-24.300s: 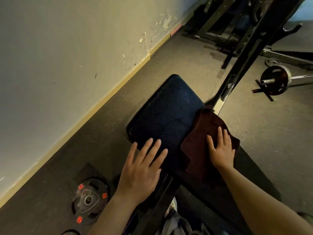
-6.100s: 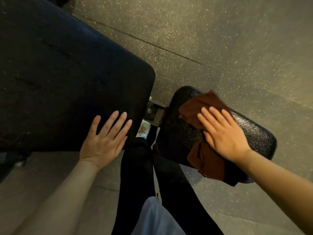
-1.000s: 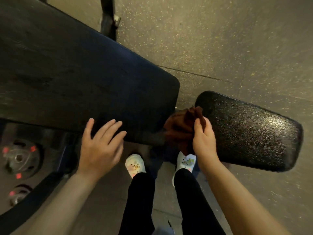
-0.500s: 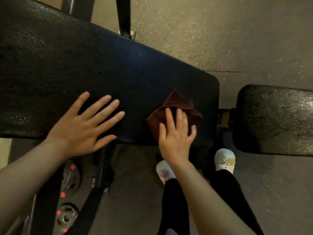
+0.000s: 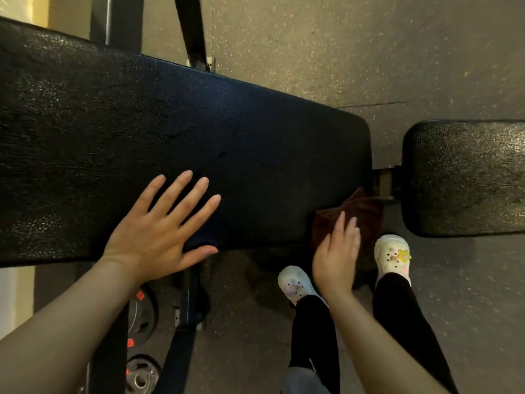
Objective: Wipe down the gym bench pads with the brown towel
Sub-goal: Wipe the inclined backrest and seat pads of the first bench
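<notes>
A: Towel (image 5: 358,216): brown, bunched, at the near right corner of the long pad (image 5: 181,143), draped over its edge beside the gap to the short pad (image 5: 466,177).

B: Right hand (image 5: 336,254)?

A: Fingers straight, pressed flat on the towel against the pad's side. Nothing curled round the cloth.

B: Left hand (image 5: 162,228)?

A: Spread flat on the long pad, holding nothing, likely a brace.

B: Risks, item by item.

A: One: the towel is only pinned, not gripped; any ease in pressure probably drops it to the floor (image 5: 312,52), by the shoes (image 5: 392,255). Two: a fold may snag on the metal bracket (image 5: 383,180) in the gap. Three: so small a wad covers little, so strips of pad may be missed. Four: the leaning palm marks surface it touches.
</notes>
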`<action>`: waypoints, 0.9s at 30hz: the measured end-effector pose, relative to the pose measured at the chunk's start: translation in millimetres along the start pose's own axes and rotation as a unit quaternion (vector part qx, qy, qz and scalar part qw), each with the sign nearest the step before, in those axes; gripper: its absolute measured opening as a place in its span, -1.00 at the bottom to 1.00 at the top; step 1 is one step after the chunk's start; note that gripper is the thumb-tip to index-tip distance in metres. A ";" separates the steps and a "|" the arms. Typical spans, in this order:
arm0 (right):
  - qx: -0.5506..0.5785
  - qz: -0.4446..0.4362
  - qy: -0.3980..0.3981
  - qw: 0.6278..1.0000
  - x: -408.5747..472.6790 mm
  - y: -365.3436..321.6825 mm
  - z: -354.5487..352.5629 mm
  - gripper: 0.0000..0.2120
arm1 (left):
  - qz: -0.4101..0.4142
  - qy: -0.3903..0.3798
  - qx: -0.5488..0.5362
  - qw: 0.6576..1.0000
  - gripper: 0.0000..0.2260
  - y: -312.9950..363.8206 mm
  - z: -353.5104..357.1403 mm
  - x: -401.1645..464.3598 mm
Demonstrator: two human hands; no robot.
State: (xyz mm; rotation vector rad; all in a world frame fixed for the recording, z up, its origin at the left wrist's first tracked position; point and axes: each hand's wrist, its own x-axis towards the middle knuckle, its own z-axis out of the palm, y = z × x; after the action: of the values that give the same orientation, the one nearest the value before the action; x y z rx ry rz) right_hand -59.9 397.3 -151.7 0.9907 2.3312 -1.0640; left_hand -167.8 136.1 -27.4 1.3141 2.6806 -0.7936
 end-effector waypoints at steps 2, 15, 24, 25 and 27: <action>-0.002 -0.051 -0.001 0.999 -33.7 -20.9 13.5 -0.45 | -0.001 -0.012 -0.001 1.000 -0.29 1.2 -0.6 0.0; -0.279 -0.462 -0.010 0.842 58.1 58.1 -27.8 -0.15 | -0.016 0.019 -0.024 0.999 -0.35 6.2 -3.1 1.6; -0.178 -0.379 0.041 0.907 52.5 69.5 -30.0 -0.12 | -0.015 0.032 -0.026 0.999 -0.33 6.6 2.3 0.9; -0.172 -0.354 0.046 0.918 48.2 63.2 -30.7 -0.13 | -0.015 0.030 -0.022 0.999 -0.33 6.4 3.3 0.8; -0.168 -0.332 0.064 0.926 38.3 49.1 -30.0 -0.22 | -0.014 0.026 -0.014 0.999 -0.32 6.3 4.7 -0.1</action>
State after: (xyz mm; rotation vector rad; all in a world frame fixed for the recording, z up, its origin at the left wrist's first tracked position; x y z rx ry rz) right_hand -51.2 459.9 -179.6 0.1287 2.9161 -0.7694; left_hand -163.8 137.0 -34.1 1.3114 2.7459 -0.7306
